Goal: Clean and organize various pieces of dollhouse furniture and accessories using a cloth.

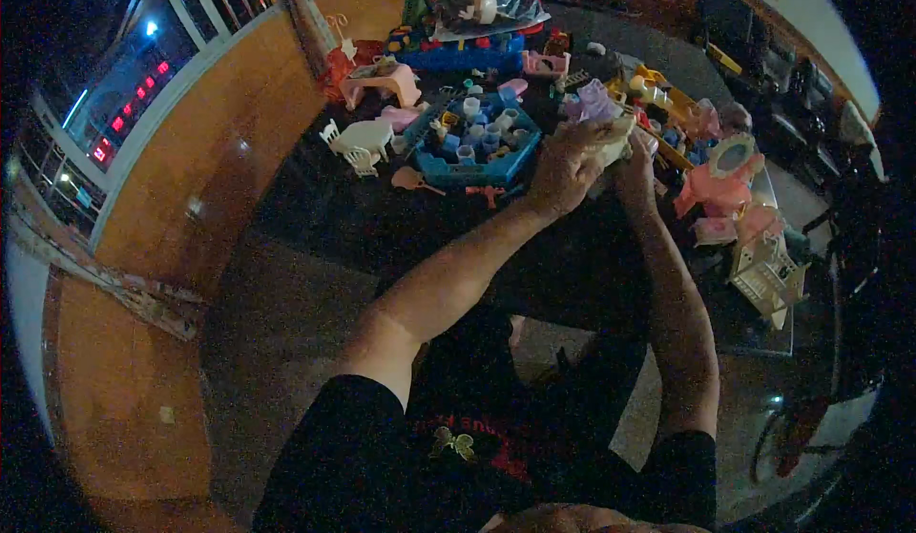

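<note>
My left hand grips a cream plastic toy piece over the dark table. My right hand is at its right side, with the fingers around a small pale pink or whitish thing; its hold is partly hidden. Just beyond the hands sit a purple toy piece and a yellow tray of mixed small toys. To the left of my left hand is a blue hexagonal tray holding several small white and blue cups.
A white toy table with chairs and a pink toy table stand at the left. Behind are a blue container and a clear plastic bag. Pink toy furniture and a cream toy crib stand at the right edge.
</note>
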Motion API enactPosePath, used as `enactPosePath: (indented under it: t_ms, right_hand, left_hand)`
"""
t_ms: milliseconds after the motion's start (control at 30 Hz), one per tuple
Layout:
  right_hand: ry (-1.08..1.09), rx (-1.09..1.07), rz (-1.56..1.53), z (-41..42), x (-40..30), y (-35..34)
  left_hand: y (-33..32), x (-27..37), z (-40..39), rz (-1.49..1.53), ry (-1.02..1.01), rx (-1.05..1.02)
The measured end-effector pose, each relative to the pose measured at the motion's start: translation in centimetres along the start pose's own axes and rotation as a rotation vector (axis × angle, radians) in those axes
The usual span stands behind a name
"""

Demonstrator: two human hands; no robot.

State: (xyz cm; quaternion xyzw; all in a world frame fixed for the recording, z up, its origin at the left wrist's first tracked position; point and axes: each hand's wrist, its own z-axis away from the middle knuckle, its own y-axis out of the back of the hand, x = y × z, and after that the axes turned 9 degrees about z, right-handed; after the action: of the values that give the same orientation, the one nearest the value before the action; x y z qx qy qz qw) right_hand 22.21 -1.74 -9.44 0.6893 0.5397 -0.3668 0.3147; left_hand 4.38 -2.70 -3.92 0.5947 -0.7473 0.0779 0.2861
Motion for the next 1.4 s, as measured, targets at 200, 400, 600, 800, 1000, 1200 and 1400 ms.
enactPosePath:
  t_ms: [200,400,600,800,1000,1200,1400]
  right_hand:
    - [0.014,-0.043,0.292,0.9,-4.0,-2.2]
    - [-0.034,-0.095,0.660,0.7,-6.6,-2.8]
    - [0.098,-0.014,0.320,0.3,-3.9,-1.0]
    - [-0.109,0.019,-0.159,0.6,-1.7,0.9]
    - [0.201,-0.020,0.468,0.4,-0.1,-0.4]
    - [-0.011,-0.013,-0.021,0.4,-3.3,-0.2]
    - [0.160,0.022,-0.008,1.3,2.2,-1.5]
  left_hand:
    - [1.4,-0.2,-0.4,0.743,0.577,0.101]
    - [1.9,-1.5,0.4,1.281,1.050,0.281]
    - [0.3,0.0,-0.4,0.578,0.403,0.128]
    - [-0.7,2.2,-0.8,-0.248,-0.107,-0.136]
    - [1.6,-1.4,-0.2,0.961,1.056,0.347]
    - [2.5,-1.2,-0.6,1.106,1.030,0.363]
    - [1.7,-0.9,0.3,0.779,0.778,0.091]
